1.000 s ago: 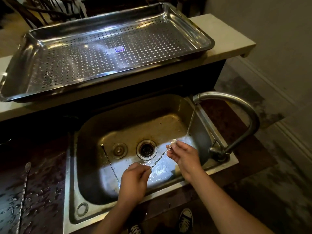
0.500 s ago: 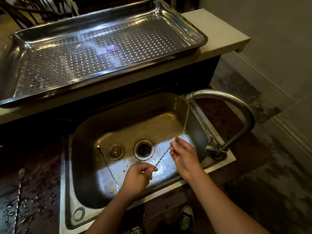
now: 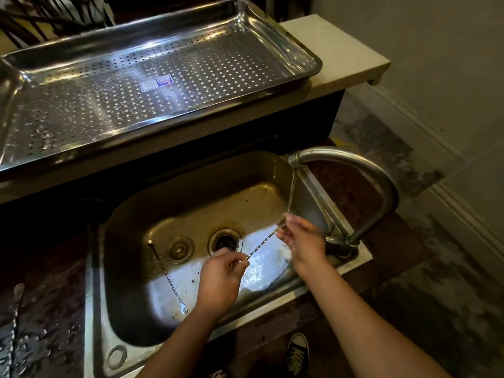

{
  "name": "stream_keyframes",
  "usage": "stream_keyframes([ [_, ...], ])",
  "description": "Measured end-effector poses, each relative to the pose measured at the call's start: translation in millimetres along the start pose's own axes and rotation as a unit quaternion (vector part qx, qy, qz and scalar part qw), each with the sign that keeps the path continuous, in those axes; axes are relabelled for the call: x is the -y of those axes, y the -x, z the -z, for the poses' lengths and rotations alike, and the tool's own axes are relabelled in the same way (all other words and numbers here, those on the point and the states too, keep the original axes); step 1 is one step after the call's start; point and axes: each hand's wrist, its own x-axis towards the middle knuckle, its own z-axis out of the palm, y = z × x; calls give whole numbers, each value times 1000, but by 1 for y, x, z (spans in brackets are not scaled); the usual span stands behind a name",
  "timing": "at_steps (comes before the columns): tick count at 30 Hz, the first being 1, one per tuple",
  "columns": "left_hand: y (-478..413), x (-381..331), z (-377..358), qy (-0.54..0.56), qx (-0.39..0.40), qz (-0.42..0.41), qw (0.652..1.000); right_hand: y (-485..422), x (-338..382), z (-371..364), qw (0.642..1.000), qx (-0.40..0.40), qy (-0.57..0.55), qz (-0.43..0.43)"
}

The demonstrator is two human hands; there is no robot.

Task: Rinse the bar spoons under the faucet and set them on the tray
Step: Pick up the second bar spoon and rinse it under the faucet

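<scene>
1. Over the sink, in the head view, both hands hold one twisted bar spoon on a slant. The left hand pinches its lower end between thumb and fingertips. The right hand has its fingers curled round the upper end, and they hide which end that is
2. Water runs in a thin stream from the faucet and lands where the right hand grips the spoon, so I judge that the rinse is the step in hand
3. A second bar spoon lies on the sink floor left of the drain, its forked end towards the person. A third spoon lies on the wet dark counter at far left. Neither is touched
4. Behind the sink and higher up, the perforated steel tray sits on a pale ledge. Only a small sticker shows on its floor, so no spoon has been set there yet and the task looks to be near its start
5. Next, the held spoon probably needs its whole stem passed through the stream. One hand then has to lift it up and forward over the tray's raised rim and lay it flat, so that the wet, thin stem does not slip or roll
</scene>
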Motion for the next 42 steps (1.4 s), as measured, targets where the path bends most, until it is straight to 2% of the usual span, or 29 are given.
stream_keyframes([
  [5,-9,-12,-5,-84,-43,-47,994,-6,-3,-6,1000,-21,-13,-2],
  [11,-10,-13,-6,-74,-42,-59,995,-18,7,-3,999,-43,14,11],
  [16,-12,-10,-5,-46,-40,-39,997,-10,-3,-7,999,21,41,-28],
  [20,-10,-7,-3,-32,-25,-35,999,-16,2,-6,999,-8,40,-7],
  [25,-13,-10,-2,-43,-29,-33,998,-11,-4,-9,998,39,44,-22],
  [29,-12,-11,-1,-52,-29,-51,997,-22,8,-6,999,-6,38,-11],
  [34,-14,-12,-1,-53,-32,-45,997,-15,0,-9,997,48,48,-23],
  [38,-14,-11,0,-49,-9,-49,998,-19,12,-9,998,-10,65,3],
  [42,-17,-12,-2,-12,-17,-19,1000,-10,7,-11,997,51,54,-4],
])
